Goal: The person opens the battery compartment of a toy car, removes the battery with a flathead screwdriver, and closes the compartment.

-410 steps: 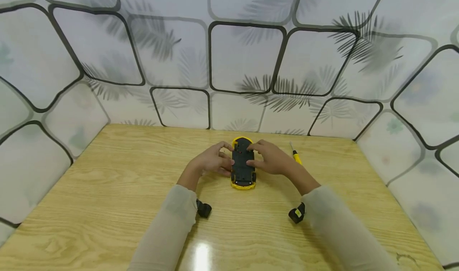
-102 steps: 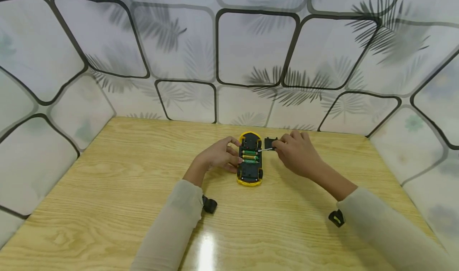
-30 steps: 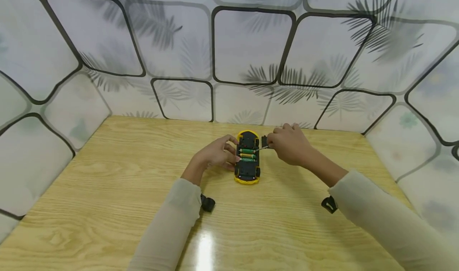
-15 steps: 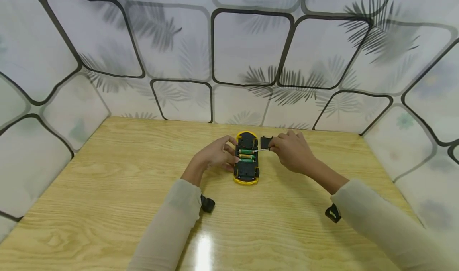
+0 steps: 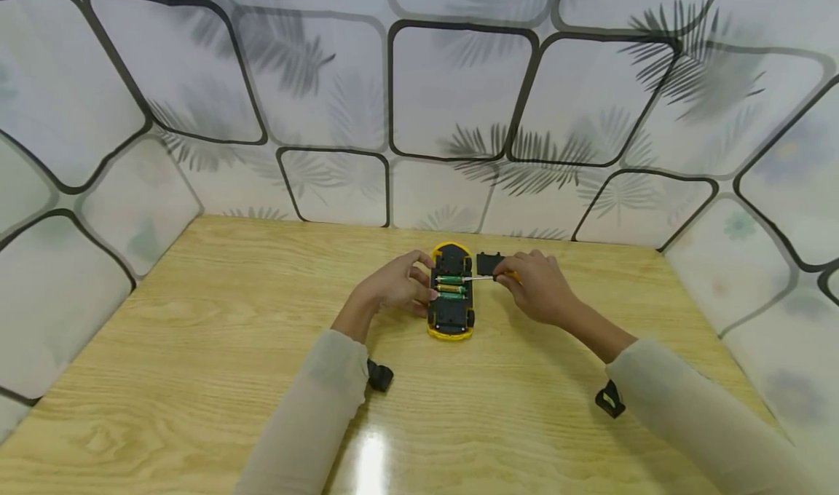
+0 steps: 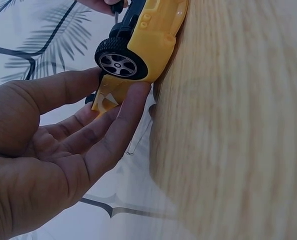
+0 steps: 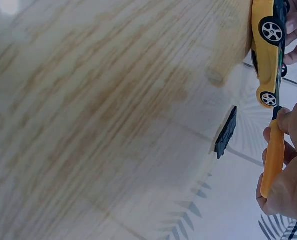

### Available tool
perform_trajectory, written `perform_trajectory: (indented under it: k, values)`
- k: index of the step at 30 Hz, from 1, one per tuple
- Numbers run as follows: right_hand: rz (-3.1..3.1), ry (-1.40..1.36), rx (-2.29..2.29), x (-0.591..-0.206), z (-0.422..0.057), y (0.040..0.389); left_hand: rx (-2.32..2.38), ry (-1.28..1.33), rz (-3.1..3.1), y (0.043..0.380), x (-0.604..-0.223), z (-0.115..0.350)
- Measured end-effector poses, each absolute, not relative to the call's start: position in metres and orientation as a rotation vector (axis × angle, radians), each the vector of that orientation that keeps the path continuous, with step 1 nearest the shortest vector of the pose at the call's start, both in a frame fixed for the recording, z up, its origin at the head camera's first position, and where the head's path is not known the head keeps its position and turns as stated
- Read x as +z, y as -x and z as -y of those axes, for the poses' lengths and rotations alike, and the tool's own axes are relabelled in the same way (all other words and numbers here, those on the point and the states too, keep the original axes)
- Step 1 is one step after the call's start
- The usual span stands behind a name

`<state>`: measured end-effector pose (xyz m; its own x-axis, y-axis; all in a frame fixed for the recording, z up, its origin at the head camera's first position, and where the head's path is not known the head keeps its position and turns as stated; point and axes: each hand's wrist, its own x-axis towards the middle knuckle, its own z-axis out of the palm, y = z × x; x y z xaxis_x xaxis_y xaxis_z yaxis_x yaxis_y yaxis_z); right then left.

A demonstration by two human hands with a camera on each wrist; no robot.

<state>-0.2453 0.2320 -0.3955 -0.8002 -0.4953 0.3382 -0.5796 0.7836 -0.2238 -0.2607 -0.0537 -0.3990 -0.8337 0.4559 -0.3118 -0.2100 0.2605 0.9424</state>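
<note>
A yellow toy car [image 5: 451, 322] lies upside down on the table, its black underside up and its battery bay uncovered. Several green and gold batteries [image 5: 451, 289] sit side by side in the bay. My left hand [image 5: 393, 284] holds the car by its left side, with thumb and fingers about the body near a wheel [image 6: 119, 62]. In my right hand [image 5: 540, 287] is a screwdriver with a yellow handle [image 7: 272, 160]; its metal shaft [image 5: 478, 278] reaches to the right end of the topmost battery. The exact contact at the tip is too small to tell.
The black battery cover [image 5: 488, 263] lies on the wooden table [image 5: 229, 349] right of the car, close to my right fingers. A patterned wall [image 5: 452, 87] closes off the back and both sides.
Earlier the cover was on the car and the screwdriver lay at the right; since then the cover came off and my right hand took the screwdriver. Lately that hand has lowered slightly.
</note>
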Motion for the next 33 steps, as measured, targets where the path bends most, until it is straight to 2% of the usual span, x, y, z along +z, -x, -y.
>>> perform_trajectory:
  k: [12, 33]
  values:
    - [2.698, -0.849, 0.526, -0.399, -0.233, 0.245, 1.616, -0.217, -1.995, 0.261, -0.399, 0.053]
    - [2.681, -0.986, 0.081, -0.365, -0.227, 0.241, 1.639, -0.186, -1.959, 0.263, -0.402, 0.055]
